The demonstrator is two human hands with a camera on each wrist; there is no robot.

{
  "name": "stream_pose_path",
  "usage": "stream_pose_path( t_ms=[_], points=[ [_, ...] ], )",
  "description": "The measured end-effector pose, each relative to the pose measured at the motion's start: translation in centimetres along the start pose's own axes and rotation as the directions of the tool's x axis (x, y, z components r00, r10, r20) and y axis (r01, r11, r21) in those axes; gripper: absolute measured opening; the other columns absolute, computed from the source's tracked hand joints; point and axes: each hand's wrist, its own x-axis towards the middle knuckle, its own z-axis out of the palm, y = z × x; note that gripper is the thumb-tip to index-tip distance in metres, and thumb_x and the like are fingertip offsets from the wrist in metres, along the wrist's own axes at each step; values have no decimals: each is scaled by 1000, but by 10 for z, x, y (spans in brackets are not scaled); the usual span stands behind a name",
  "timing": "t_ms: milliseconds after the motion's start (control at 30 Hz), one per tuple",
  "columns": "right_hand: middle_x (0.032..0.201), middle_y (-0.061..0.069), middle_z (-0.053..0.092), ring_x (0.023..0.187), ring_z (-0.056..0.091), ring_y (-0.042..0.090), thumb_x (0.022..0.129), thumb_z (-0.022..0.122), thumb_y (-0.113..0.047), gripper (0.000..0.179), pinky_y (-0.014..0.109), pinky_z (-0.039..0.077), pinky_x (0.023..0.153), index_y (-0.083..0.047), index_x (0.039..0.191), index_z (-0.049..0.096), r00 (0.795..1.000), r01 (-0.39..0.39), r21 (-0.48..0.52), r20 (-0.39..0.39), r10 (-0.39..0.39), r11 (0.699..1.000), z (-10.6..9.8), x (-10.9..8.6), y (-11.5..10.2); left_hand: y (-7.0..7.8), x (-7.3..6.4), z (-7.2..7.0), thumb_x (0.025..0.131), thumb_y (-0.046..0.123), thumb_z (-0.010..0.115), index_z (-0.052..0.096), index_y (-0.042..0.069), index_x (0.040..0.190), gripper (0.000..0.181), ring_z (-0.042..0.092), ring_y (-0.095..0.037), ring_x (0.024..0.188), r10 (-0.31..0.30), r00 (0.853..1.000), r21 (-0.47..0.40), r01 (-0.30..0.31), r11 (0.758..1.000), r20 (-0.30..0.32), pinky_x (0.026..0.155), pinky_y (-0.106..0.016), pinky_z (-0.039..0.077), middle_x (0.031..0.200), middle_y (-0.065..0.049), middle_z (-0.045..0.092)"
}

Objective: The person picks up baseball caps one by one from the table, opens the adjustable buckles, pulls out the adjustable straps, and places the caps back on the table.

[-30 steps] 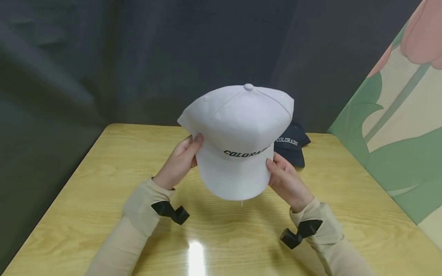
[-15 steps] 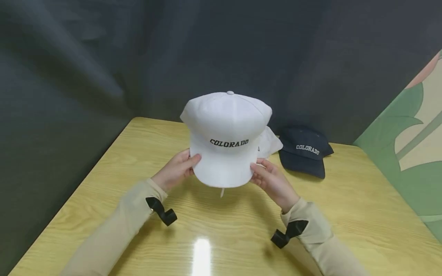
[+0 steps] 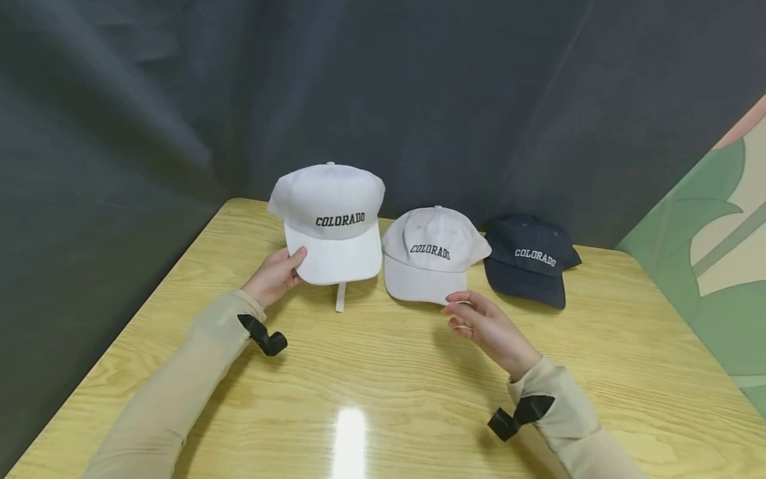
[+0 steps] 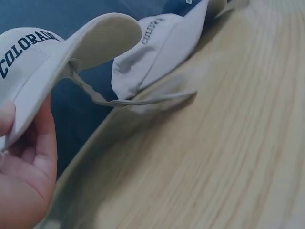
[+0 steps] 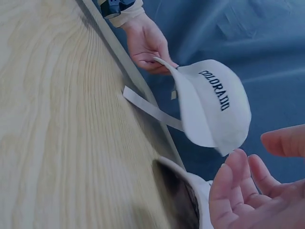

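Note:
My left hand [image 3: 276,274] pinches the brim of a white baseball cap [image 3: 335,199] lettered COLORADO, thumb on top and fingers beneath. The cap is held up above the far left of the table, and its back strap [image 4: 147,100] dangles below the brim. To its right, a second, pale greyish-white baseball cap [image 3: 432,243] rests on the table. My right hand [image 3: 493,332] holds nothing; its fingers are loosely bent, and in the head view the fingertips overlap the front of the second cap's brim. In the right wrist view the thumb and fingers are apart.
A navy baseball cap [image 3: 529,259] lies at the right end of the row. Behind the wooden table [image 3: 383,372] hangs a dark curtain [image 3: 407,100]; a painted wall panel [image 3: 718,233] stands on the right.
My right hand has let go of the white cap's brim and moved off to the right. My left hand has carried that cap left, uncovering the pale cap behind it.

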Motion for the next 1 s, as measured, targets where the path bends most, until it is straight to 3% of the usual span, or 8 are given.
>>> stream_pose_path(
  t_ms=[200, 367, 500, 633, 733, 867, 933, 1000],
  points=[
    [92, -7, 55, 77, 55, 3, 97, 48, -19, 14, 19, 49, 77, -11, 109, 45, 1000, -5, 21, -12, 5, 1000, -2, -4, 7, -9, 4, -10, 101, 27, 34, 42, 10, 113, 22, 51, 3, 78, -104, 991, 48, 109, 993, -88, 72, -13, 44, 86, 14, 55],
    [91, -7, 56, 75, 56, 3, 97, 49, -17, 13, 18, 50, 75, -10, 107, 47, 1000, -7, 45, -2, 7, 999, -3, -5, 13, -13, 5, -17, 101, 26, 35, 43, 10, 108, 19, 51, 3, 77, -201, 972, -1, 203, 979, -122, 71, -12, 44, 85, 11, 53],
    [91, -7, 56, 75, 56, 3, 97, 49, -19, 13, 17, 49, 73, -11, 106, 47, 1000, -12, 28, 13, 11, 1000, -4, -5, 16, -14, 4, -20, 101, 24, 36, 43, 8, 106, 19, 52, 2, 78, -229, 967, 8, 232, 973, -114, 72, -12, 46, 87, 8, 52],
    [92, -7, 56, 75, 56, 4, 97, 49, -20, 16, 18, 49, 73, -9, 108, 46, 1000, -13, 16, 21, 12, 1000, -5, -4, 18, -14, 3, -19, 101, 25, 36, 44, 6, 102, 21, 47, -1, 74, -245, 961, 90, 257, 962, -130, 69, -14, 44, 85, 6, 48],
    [92, -7, 56, 77, 56, 4, 98, 47, -18, 18, 18, 49, 74, -6, 111, 45, 1000, 0, -19, 22, 1, 1000, -7, -1, 20, -14, 2, -15, 100, 28, 39, 47, 1, 103, 29, 46, -3, 72, -221, 958, 214, 257, 942, -181, 66, -14, 44, 84, 3, 47],
    [93, -6, 56, 79, 57, 4, 98, 45, -17, 23, 18, 49, 74, 1, 114, 44, 1000, 9, -103, -12, -11, 995, -12, 3, 23, -13, 0, -9, 98, 32, 43, 49, -6, 114, 41, 47, -5, 71, -112, 961, 420, 213, 882, -253, 65, -16, 43, 88, -1, 48],
    [93, -7, 55, 78, 56, 4, 98, 46, -17, 25, 19, 48, 72, 3, 114, 44, 999, 10, -134, -39, -16, 991, -16, 5, 23, -13, 0, -7, 97, 33, 45, 46, -6, 117, 44, 46, -10, 75, -56, 961, 482, 187, 856, -272, 68, -20, 42, 92, -4, 48],
    [92, -7, 54, 78, 55, 4, 98, 46, -17, 26, 19, 47, 72, 3, 114, 44, 998, 10, -154, -66, -21, 988, -19, 6, 23, -11, -1, -4, 97, 34, 46, 43, -4, 122, 46, 49, -18, 87, -16, 961, 509, 159, 846, -275, 78, -28, 44, 103, -12, 51]
  ],
)
